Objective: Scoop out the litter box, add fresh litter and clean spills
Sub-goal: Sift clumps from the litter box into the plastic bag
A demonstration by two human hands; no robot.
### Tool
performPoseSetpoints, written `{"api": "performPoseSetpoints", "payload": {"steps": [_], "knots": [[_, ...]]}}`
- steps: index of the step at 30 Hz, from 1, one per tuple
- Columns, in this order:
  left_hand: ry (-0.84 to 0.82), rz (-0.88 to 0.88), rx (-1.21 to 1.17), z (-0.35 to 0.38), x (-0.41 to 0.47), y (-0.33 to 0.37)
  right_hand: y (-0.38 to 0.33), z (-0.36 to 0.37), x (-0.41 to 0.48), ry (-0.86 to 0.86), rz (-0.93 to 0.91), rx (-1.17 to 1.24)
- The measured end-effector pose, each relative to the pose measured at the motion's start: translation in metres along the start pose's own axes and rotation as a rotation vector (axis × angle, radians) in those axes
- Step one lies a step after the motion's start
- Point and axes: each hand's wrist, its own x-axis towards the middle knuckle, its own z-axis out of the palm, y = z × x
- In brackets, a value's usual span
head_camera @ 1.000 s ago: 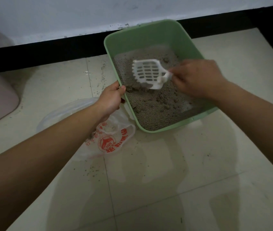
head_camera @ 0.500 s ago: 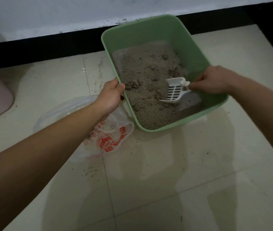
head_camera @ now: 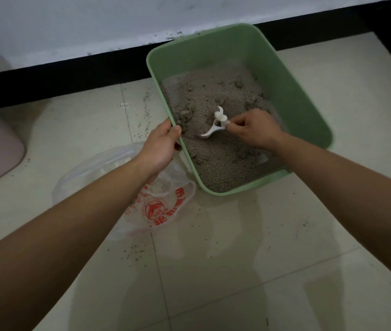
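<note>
Scooping underway: my right hand [head_camera: 253,130] pinches scoop [head_camera: 216,125] in litter [head_camera: 213,158], left hand [head_camera: 159,145] grips box [head_camera: 285,75] rim (floor spills [head_camera: 134,253], fresh litter pending).

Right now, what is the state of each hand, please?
Left hand: closed, gripping the rim of the green litter box.
Right hand: closed, holding the white scoop.

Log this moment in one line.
left hand: grips rim of green plastic litter box | right hand: holds white plastic scoop dug into grey litter | clear red-printed plastic bag: beside box | floor: spilled grains
</note>
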Motion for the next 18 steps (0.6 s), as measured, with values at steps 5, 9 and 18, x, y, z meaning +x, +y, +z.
{"api": "performPoseSetpoints", "payload": {"steps": [5,9,18], "knots": [[-0.012,-0.031,0.017,-0.005,0.002,-0.003,0.013,-0.01,-0.011,0.024,-0.008,0.124],[-0.012,-0.03,0.024,-0.005,0.002,-0.004,0.028,-0.03,-0.02,0.12,-0.011,0.176],[-0.021,-0.045,0.018,-0.004,0.001,-0.003,0.043,-0.043,-0.034,0.149,-0.028,0.162]]}}
